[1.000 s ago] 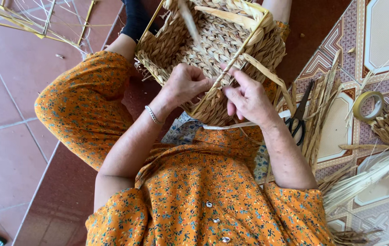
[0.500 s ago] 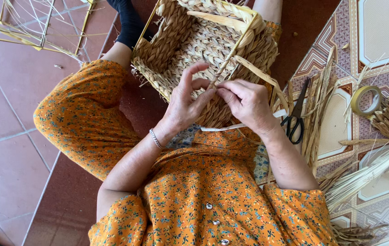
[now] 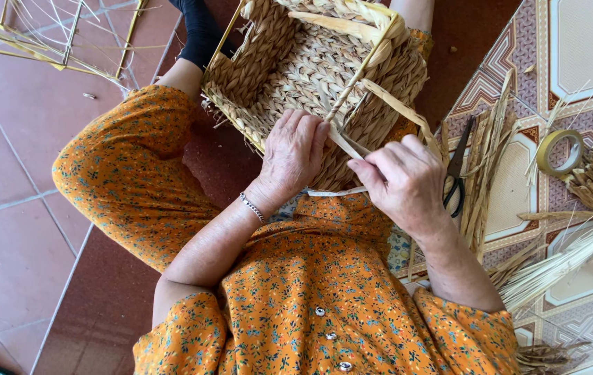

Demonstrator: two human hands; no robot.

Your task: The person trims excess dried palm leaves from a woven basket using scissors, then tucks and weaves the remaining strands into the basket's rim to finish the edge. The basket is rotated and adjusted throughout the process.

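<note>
A square woven straw basket with a thin wire frame rests against my lap, tilted toward me. My left hand lies flat on its near wall, fingers pressing the weave. My right hand pinches a flat pale straw strip that loops from the basket's near right corner down to my fingers. I wear an orange flowered dress and a thin bracelet on the left wrist.
Black-handled scissors lie on the patterned tiles right of my right hand, beside loose straw strips. A roll of tape and straw bundles sit farther right. A yellow wire frame stands at the upper left.
The basket has come closer and turned slightly. My left hand slid onto the near wall, and my right hand drew the straw strip down and to the right.
</note>
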